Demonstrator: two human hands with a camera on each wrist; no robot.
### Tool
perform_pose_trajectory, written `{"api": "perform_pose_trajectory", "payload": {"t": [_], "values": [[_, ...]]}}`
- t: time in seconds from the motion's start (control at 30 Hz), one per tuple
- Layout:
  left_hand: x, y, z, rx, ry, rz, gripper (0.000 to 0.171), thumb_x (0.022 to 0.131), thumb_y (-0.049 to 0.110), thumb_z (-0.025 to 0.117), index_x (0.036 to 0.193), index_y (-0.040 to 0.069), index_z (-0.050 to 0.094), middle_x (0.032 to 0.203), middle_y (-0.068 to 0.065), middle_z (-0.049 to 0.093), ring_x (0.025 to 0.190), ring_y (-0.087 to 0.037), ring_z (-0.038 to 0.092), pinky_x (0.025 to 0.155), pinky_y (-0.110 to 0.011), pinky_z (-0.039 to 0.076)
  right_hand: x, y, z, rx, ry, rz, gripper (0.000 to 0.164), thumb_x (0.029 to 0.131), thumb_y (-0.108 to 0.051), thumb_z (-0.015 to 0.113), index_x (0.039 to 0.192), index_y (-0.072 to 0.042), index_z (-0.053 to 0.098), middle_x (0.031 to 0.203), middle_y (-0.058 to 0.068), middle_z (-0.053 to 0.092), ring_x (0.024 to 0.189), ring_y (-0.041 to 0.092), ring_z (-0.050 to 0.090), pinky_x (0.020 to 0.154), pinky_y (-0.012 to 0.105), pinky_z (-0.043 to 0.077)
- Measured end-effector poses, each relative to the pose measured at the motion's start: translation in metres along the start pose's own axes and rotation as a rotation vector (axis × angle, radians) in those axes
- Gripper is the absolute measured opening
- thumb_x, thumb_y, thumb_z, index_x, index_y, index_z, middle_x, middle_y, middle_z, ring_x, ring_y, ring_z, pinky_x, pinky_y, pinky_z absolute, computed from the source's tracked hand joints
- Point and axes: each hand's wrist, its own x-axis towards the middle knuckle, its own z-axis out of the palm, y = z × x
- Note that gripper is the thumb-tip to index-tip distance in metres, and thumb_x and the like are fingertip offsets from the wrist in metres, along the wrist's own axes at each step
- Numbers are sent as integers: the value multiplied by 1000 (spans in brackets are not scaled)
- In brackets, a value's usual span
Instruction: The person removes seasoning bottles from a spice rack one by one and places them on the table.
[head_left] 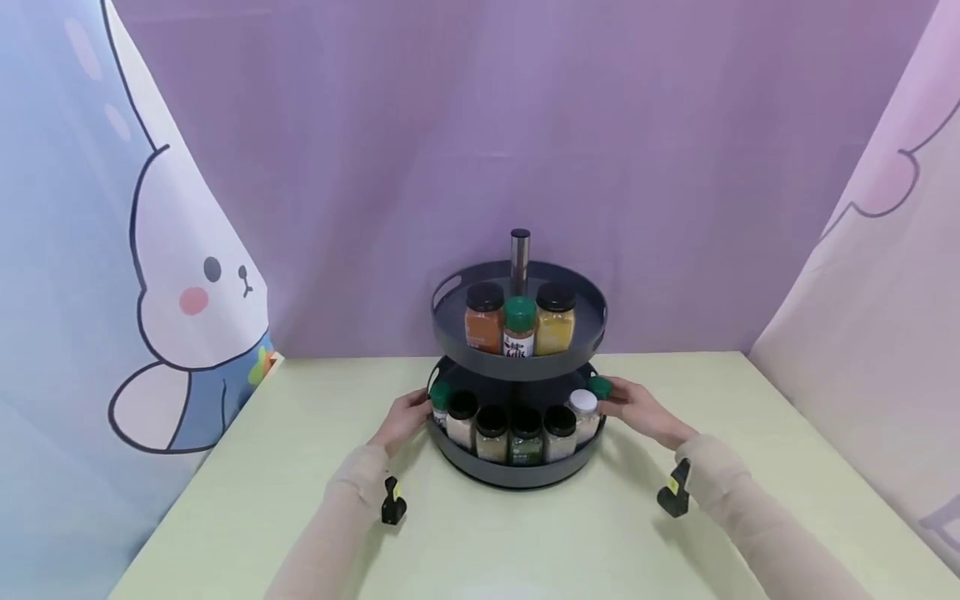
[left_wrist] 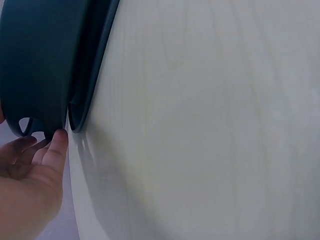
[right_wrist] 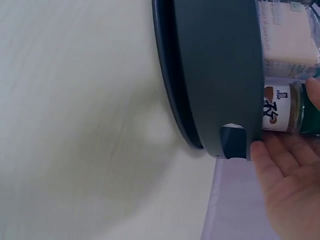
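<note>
A dark grey two-tier spice rack (head_left: 517, 477) stands on the table. My left hand (head_left: 406, 419) touches the left side of its lower tray, fingertips beside a handle cutout (left_wrist: 24, 125); the thumb is mostly out of the left wrist view. On the opposite side my right hand (head_left: 643, 410) lays nearly straight fingers against the rim, its thumb near a green-capped jar (right_wrist: 278, 107). Black-capped jars (head_left: 491, 437) and a white-capped jar (head_left: 583, 414) line the lower tray. On the upper tray (head_left: 517, 367) are an orange jar (head_left: 483, 321), a green-capped jar (head_left: 519, 325) and a yellow jar (head_left: 556, 321).
A metal post (head_left: 520, 258) rises from the upper tray. The pale table (head_left: 517, 542) extends in front of the rack and to both sides. A purple curtain (head_left: 525, 125) hangs behind, with a rabbit-print cloth (head_left: 202, 250) at the left and another cloth (head_left: 877, 333) at the right.
</note>
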Motion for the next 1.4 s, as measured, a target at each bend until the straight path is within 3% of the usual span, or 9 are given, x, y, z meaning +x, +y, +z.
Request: {"api": "perform_pose_trajectory", "payload": {"t": [0.27,0.87,1.17,1.4], "values": [[-2,-3,2,19,8,11,49,92,18,51,135,-3,40,133,-22,48,121,-31,48,100,-40,42,-4,5,4,-19,58,-39,49,93,-23,54,132,5,42,126,23,53,116,35,52,94,43,47],[-4,0,3,27,41,5,47,93,16,50,133,-5,42,131,-23,49,120,-31,48,100,-41,42,-2,-2,5,-4,122,-80,45,90,-19,57,126,7,47,119,25,57,106,29,59,90,41,49],[-2,1,4,20,50,5,46,92,17,50,133,-5,43,131,-23,49,120,-31,49,99,-40,43,-3,-10,-5,-28,131,-83,49,92,-24,55,130,5,44,120,25,57,111,35,55,93,46,47],[-3,0,4,14,34,1,47,93,17,50,133,-6,42,133,-23,48,121,-32,48,100,-40,42,-1,-14,-11,-24,157,-81,47,91,-21,56,127,7,46,118,25,58,109,34,57,93,44,47]]}}
